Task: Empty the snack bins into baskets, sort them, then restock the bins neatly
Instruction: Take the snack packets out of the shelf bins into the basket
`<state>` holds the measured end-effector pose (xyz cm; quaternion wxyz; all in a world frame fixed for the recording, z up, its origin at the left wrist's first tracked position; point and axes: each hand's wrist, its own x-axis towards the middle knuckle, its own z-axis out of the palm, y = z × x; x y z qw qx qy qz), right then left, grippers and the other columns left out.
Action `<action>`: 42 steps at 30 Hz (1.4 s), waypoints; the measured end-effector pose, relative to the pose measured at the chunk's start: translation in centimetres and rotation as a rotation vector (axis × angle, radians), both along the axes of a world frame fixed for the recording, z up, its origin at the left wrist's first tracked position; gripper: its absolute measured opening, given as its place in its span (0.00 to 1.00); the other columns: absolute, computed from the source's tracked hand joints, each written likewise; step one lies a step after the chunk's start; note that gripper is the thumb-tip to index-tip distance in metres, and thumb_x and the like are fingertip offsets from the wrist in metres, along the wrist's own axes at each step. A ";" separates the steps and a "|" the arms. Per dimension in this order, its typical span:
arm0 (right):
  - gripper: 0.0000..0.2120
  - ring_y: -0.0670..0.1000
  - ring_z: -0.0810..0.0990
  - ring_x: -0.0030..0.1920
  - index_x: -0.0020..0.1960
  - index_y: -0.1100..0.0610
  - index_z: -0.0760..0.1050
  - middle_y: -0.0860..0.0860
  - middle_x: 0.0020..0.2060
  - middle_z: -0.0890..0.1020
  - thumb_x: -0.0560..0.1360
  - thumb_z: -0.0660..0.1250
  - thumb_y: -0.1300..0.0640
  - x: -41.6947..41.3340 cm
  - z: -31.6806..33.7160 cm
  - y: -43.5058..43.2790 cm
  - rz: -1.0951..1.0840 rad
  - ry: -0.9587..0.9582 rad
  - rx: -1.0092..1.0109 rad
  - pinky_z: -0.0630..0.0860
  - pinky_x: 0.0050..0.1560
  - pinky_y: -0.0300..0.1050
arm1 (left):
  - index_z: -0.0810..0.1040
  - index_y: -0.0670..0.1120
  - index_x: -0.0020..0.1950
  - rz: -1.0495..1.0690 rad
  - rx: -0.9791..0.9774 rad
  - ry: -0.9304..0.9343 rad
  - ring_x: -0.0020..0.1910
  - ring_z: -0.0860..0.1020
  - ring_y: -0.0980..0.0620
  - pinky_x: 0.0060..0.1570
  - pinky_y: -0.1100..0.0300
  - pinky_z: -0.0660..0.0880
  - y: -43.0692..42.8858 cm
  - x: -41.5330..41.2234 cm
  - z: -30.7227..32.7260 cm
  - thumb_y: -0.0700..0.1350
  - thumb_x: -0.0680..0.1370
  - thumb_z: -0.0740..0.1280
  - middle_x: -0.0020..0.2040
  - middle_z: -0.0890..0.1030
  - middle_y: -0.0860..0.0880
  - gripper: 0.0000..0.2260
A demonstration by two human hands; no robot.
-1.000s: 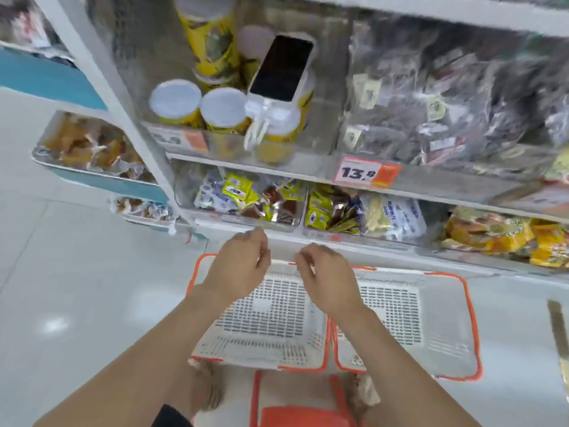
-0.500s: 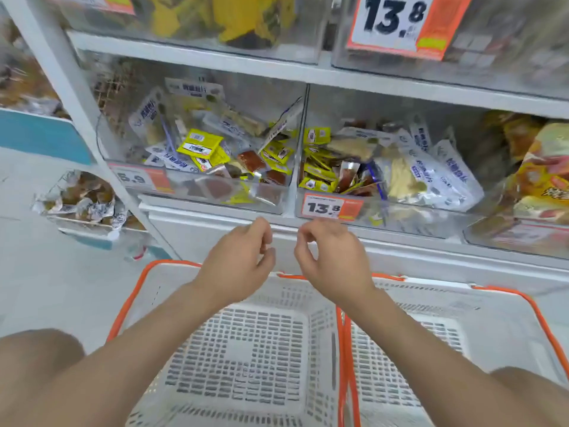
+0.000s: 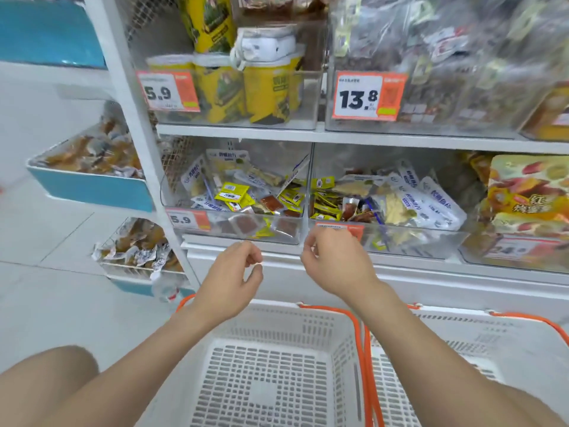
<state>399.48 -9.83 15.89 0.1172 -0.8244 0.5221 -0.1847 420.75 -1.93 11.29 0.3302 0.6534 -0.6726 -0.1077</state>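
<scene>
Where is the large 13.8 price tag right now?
Head view, upper right of centre: the 13.8 price tag sits on the front of a clear upper-shelf bin, right of the yellow canisters, above the right hand.

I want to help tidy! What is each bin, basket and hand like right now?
Left bin: holds mixed snack packets
Right bin: holds mixed snack packets
Left basket: empty
Right basket: empty where visible
Left hand: loosely curled, holding nothing
Right hand: loosely curled, holding nothing
</scene>
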 end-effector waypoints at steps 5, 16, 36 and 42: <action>0.08 0.60 0.82 0.45 0.48 0.52 0.78 0.53 0.42 0.83 0.78 0.62 0.50 3.6 4.2 3.1 0.010 -0.067 -0.072 0.82 0.41 0.54 | 0.74 0.51 0.48 -0.037 -0.086 -0.168 0.44 0.75 0.53 0.46 0.51 0.74 1.5 0.3 3.7 0.44 0.80 0.67 0.43 0.77 0.56 0.03; 0.11 0.54 0.81 0.53 0.59 0.49 0.78 0.48 0.51 0.84 0.80 0.62 0.50 1.8 2.7 8.1 0.131 -0.020 -0.113 0.77 0.48 0.50 | 0.75 0.52 0.45 0.010 0.066 -0.214 0.41 0.79 0.52 0.44 0.49 0.78 2.6 4.8 9.2 0.47 0.79 0.64 0.40 0.80 0.56 0.03; 0.10 0.62 0.78 0.54 0.59 0.54 0.75 0.56 0.52 0.79 0.85 0.58 0.52 13.6 -1.4 -5.6 0.072 0.049 -0.137 0.74 0.50 0.56 | 0.73 0.49 0.61 0.115 0.052 -0.437 0.53 0.73 0.39 0.53 0.45 0.72 -7.7 13.6 2.6 0.50 0.83 0.63 0.55 0.75 0.45 0.09; 0.08 0.59 0.80 0.55 0.59 0.50 0.77 0.52 0.53 0.80 0.84 0.61 0.52 12.8 -1.7 -6.1 0.128 0.165 -0.075 0.76 0.51 0.56 | 0.71 0.53 0.55 0.044 -0.041 -0.444 0.49 0.71 0.44 0.45 0.50 0.65 -8.5 14.7 2.3 0.51 0.84 0.62 0.49 0.72 0.52 0.03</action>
